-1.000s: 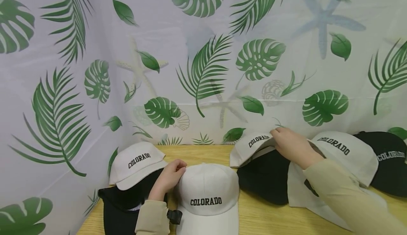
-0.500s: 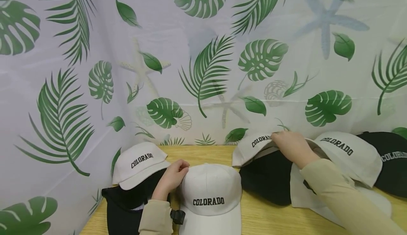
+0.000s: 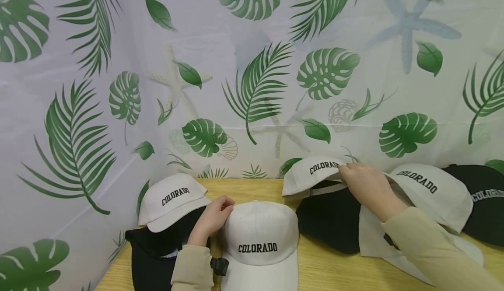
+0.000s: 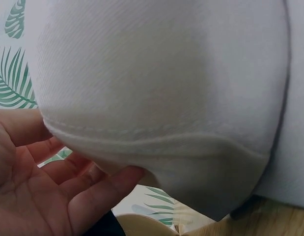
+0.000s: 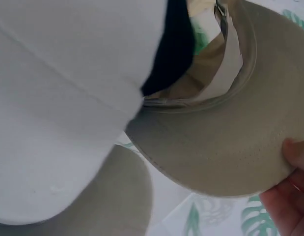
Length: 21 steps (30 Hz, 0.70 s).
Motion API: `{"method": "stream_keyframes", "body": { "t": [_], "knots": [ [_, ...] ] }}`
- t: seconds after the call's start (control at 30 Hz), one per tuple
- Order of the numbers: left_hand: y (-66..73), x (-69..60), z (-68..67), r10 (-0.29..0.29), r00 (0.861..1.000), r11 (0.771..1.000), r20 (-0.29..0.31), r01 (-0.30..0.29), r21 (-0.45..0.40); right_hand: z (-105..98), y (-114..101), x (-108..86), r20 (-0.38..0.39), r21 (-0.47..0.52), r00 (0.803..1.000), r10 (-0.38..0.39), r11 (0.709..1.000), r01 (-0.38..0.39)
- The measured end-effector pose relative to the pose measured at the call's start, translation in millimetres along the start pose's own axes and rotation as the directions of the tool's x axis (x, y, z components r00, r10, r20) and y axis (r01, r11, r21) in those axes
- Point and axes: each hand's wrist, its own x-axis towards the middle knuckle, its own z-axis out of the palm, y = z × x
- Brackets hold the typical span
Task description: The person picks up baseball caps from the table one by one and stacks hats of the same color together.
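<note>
In the head view my right hand grips the brim of a white COLORADO cap at the back of the table. The right wrist view shows the thumb on the underside of that brim, fingers on the other face. My left hand is at the upper left side of another white COLORADO cap, which stands front and centre, brim toward me. In the left wrist view the fingers hold this cap's lower edge; some fingertips are hidden behind the fabric.
A white cap rests on a black cap at the left. Behind my right arm are a black cap, a white cap and another black cap. Leaf-printed cloth hangs behind the wooden table.
The white cap in my right hand has tilted and lifted slightly to the left, showing more of its inner band. My left hand and the centre cap stay in place.
</note>
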Motion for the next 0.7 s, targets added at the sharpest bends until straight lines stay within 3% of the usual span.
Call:
{"method": "stream_keyframes", "body": {
  "t": [0.13, 0.3, 0.47, 0.7],
  "knots": [
    [0.3, -0.4, 0.5, -0.005, 1.0, 1.0, 0.003, 0.005, -0.005, -9.2, -5.3, -3.4, -0.147, 0.006, 0.989, -0.025, 1.0, 0.026],
    [0.3, 0.4, 0.1, -0.013, 1.0, 1.0, 0.006, 0.013, -0.015, -27.9, -15.2, -3.7, -0.271, 0.017, 0.961, -0.058, 0.998, 0.065],
    [-1.0, 1.4, -1.1, -0.011, 1.0, 1.0, 0.011, 0.011, -0.022, -51.8, -34.4, -1.6, -0.357, 0.019, 0.931, -0.071, 0.996, 0.084],
    [-3.5, -0.4, -2.8, 0.006, 1.0, 0.999, 0.018, -0.005, -0.049, -76.3, -77.3, -0.9, -0.464, 0.093, 0.881, -0.094, 0.984, 0.154]
  ]
}}
